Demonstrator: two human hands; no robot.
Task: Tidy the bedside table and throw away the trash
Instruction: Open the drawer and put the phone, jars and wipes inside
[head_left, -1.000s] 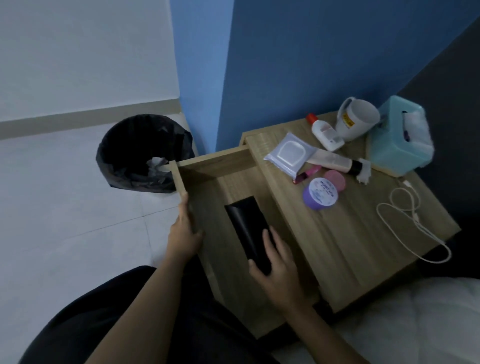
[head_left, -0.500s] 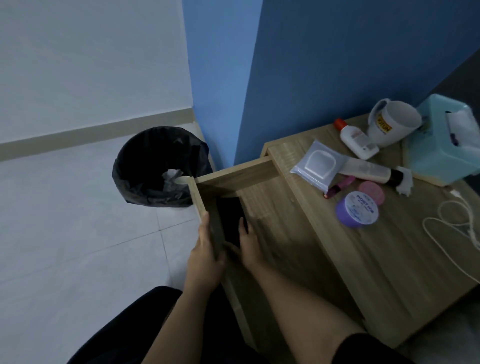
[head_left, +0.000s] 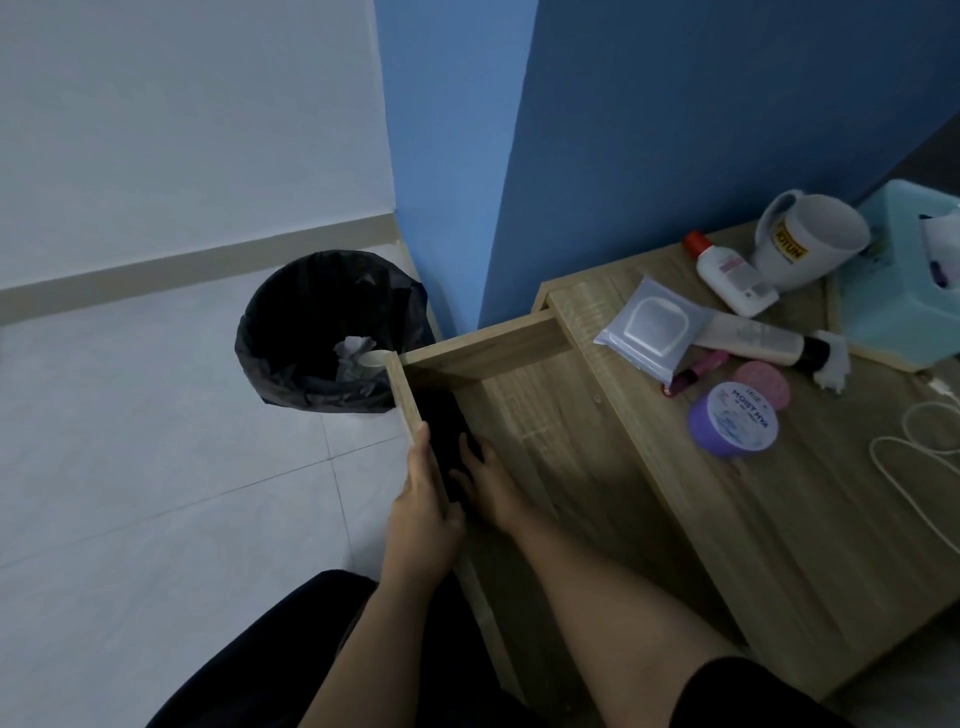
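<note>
The wooden bedside table (head_left: 769, 519) has its drawer (head_left: 540, 436) pulled out toward the left. My left hand (head_left: 421, 519) grips the drawer's front panel from above. My right hand (head_left: 483, 483) reaches inside the drawer, fingers on a flat black case (head_left: 441, 421) that lies against that panel. On the tabletop lie a wipes pack (head_left: 649, 327), a white bottle with a red cap (head_left: 732, 275), a cream tube (head_left: 753, 343), a pink lipstick (head_left: 696, 371), a purple jar (head_left: 735, 423), a pink lid (head_left: 761, 382) and a crumpled tissue (head_left: 831, 364).
A bin with a black liner (head_left: 332, 332) stands on the tiled floor left of the drawer, with crumpled paper inside. A white mug (head_left: 805, 244) and a teal tissue box (head_left: 904, 296) stand at the table's back. A white cable (head_left: 924, 457) lies at right. Blue wall behind.
My right hand slid the black case from the drawer's middle over to the front panel, next to my left hand. The view has swung left and closer.
</note>
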